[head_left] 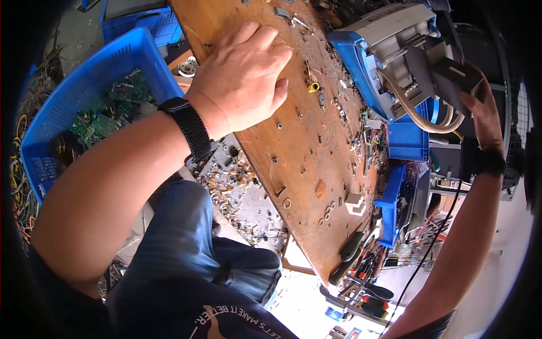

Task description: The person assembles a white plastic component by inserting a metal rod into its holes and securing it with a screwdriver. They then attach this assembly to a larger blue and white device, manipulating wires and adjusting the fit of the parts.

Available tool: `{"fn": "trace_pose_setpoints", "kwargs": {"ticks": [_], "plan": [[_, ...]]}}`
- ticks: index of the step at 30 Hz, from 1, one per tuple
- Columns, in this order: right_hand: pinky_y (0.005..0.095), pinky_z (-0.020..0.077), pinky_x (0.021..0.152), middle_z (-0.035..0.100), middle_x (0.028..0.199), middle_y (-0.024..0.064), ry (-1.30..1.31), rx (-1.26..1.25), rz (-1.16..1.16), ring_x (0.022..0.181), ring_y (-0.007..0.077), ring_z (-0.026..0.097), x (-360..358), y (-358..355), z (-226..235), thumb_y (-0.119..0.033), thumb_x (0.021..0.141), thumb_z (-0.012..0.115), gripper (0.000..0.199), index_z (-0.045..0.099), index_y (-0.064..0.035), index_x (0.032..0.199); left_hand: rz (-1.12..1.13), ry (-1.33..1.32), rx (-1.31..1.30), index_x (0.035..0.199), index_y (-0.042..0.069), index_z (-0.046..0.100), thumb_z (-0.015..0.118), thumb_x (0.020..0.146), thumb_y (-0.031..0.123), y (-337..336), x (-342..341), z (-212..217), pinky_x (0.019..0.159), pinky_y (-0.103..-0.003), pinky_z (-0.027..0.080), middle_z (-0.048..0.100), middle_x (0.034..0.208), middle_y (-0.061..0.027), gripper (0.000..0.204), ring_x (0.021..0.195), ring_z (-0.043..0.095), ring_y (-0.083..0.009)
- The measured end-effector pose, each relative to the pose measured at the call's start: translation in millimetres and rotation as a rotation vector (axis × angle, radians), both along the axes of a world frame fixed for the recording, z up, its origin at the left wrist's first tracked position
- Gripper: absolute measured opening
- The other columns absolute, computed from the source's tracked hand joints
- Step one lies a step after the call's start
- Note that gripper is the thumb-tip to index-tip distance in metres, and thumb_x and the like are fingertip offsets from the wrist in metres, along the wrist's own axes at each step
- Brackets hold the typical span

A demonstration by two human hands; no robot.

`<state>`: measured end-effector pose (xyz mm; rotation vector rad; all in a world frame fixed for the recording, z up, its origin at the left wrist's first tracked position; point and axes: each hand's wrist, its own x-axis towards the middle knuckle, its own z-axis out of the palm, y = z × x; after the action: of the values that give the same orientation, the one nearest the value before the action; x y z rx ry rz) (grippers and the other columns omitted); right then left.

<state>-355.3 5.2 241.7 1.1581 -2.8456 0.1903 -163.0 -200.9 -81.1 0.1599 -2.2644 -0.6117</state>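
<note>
My left hand (245,73), with a black strap on its wrist, leans on the wooden bench (299,138) by its left edge. Its fingers are curled under and the thumb stands apart; I see nothing held in it. On the far right my raised right hand (483,110) grips a dark grey box-shaped housing (450,72) with an open side. This housing is held over a blue and grey machine (384,53), next to a thick beige hose (420,118). The fingertips behind the housing are hidden.
Small screws, washers and scraps litter the bench, with a beige block (355,203) and screwdrivers (351,247) toward its near end. Blue bins (407,141) line its right side. A blue crate (42,121) of green circuit boards (104,127) stands at the left.
</note>
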Motion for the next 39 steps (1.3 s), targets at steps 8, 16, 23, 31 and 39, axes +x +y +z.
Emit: {"fn": "trace_pose_setpoints", "kwargs": {"ticks": [8,16,23,31,39], "plan": [[0.0383,0.0313,0.111,0.054,0.133,0.0141,-0.009,0.016,-0.005,0.127,0.0284,0.048,1,0,2,-0.051,0.057,0.081,0.102,0.044,-0.0053,0.14,-0.029,-0.01,0.076,0.1,0.002,0.059,0.071,0.076,0.015,1,1,-1,0.099,-0.041,0.041,0.054,0.116,-0.0131,0.03,0.114,0.048,-0.0305],[0.0414,0.0349,0.109,0.053,0.133,0.0163,0.009,0.013,-0.057,0.127,0.0306,0.048,1,1,4,-0.058,0.052,0.079,0.11,0.042,-0.0062,0.142,-0.041,0.025,0.109,0.096,0.003,0.06,0.071,0.074,0.014,2,-2,-3,0.1,-0.041,0.041,0.054,0.116,-0.0133,0.027,0.114,0.05,-0.0295],[0.0394,0.0329,0.11,0.055,0.131,0.0158,-0.02,0.006,-0.043,0.127,0.0294,0.048,2,-2,3,-0.052,0.055,0.08,0.104,0.043,-0.0043,0.14,-0.041,0.033,0.107,0.097,0.003,0.06,0.071,0.074,0.014,-1,-1,-4,0.099,-0.041,0.042,0.054,0.117,-0.0134,0.028,0.114,0.05,-0.0297],[0.0309,0.0391,0.101,0.058,0.124,0.0121,-0.086,-0.08,0.016,0.115,0.0217,0.054,9,-5,-1,-0.031,0.062,0.076,0.083,0.048,-0.0008,0.134,-0.049,-0.036,0.073,0.108,0.001,0.059,0.069,0.075,0.015,-4,4,6,0.099,-0.045,0.04,0.052,0.119,-0.0166,0.038,0.116,0.047,-0.0346],[0.0287,0.0426,0.096,0.059,0.112,0.0072,-0.171,-0.19,0.067,0.107,0.0182,0.055,13,1,-1,-0.019,0.063,0.079,0.076,0.049,-0.0041,0.131,-0.046,-0.094,0.016,0.109,-0.002,0.058,0.068,0.076,0.016,3,2,18,0.101,-0.048,0.038,0.051,0.119,-0.0206,0.039,0.115,0.046,-0.0396]]}}
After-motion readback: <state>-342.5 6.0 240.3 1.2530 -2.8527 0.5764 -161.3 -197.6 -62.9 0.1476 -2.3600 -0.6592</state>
